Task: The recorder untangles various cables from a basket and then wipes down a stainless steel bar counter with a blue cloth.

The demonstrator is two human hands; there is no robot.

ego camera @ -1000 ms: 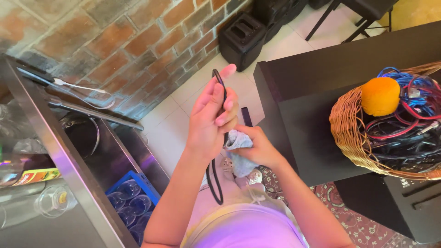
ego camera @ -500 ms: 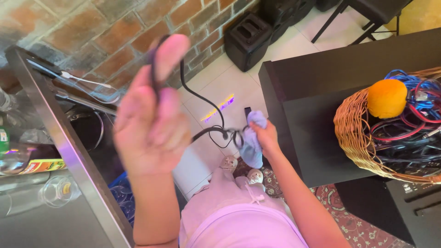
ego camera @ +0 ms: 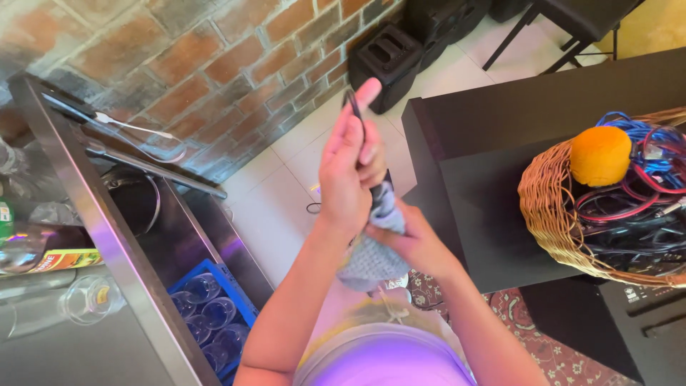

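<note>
A person's left hand (ego camera: pixel 350 168) pinches a black cable (ego camera: pixel 354 107) between thumb and fingers and holds it up at chest height, the cable's top showing just above the fingertips. Directly below, the right hand (ego camera: pixel 414 243) is clenched around a grey knitted cloth (ego camera: pixel 371 257) that wraps the same cable, the two hands touching. The cloth's loose end hangs beneath the fist. To the right, on a black table (ego camera: pixel 493 143), sits a wicker basket (ego camera: pixel 550 214) filled with coiled red, blue and black cables, an orange foam ball (ego camera: pixel 600 154) resting on top. At the left stands a steel counter (ego camera: pixel 93 214), with a blue crate of drinking glasses (ego camera: pixel 207 314) on its lower shelf. A brick wall (ego camera: pixel 179 64) and white floor tiles (ego camera: pixel 286 186) lie beyond.
</note>
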